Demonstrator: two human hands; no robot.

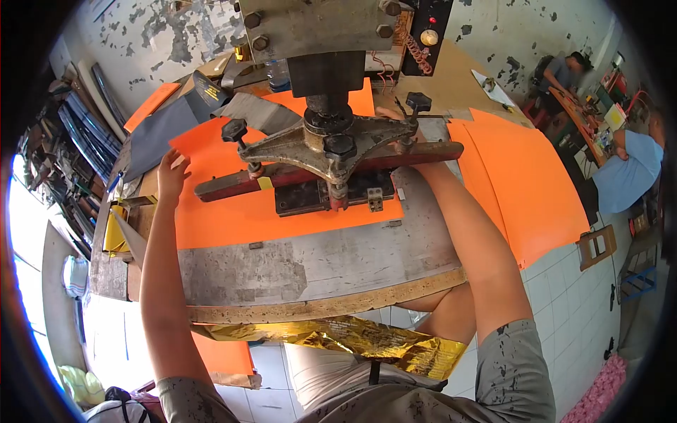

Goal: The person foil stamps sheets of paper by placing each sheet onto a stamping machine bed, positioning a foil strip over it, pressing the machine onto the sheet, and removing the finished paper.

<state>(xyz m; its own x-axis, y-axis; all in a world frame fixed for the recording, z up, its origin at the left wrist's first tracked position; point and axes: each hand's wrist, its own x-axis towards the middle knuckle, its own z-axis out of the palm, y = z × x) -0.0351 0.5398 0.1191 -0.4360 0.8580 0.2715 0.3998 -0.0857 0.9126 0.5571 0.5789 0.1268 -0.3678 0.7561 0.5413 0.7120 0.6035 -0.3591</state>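
Observation:
An orange sheet lies on the grey metal bed of a press, under its head. My left hand is at the sheet's left edge, its fingers slightly bent and apart; no grip on the sheet shows. My right forearm reaches under the red bar of the press. Beyond it my right hand is mostly hidden by the three-armed casting, and only a few fingers show near the far orange piece. A dark block with a metal fitting sits below the bar, over the sheet.
Larger orange sheets are stacked to the right. Grey sheets lie at the left. Gold foil hangs below the bed's wooden front edge. Two other people are at the far right, one beside a cluttered bench.

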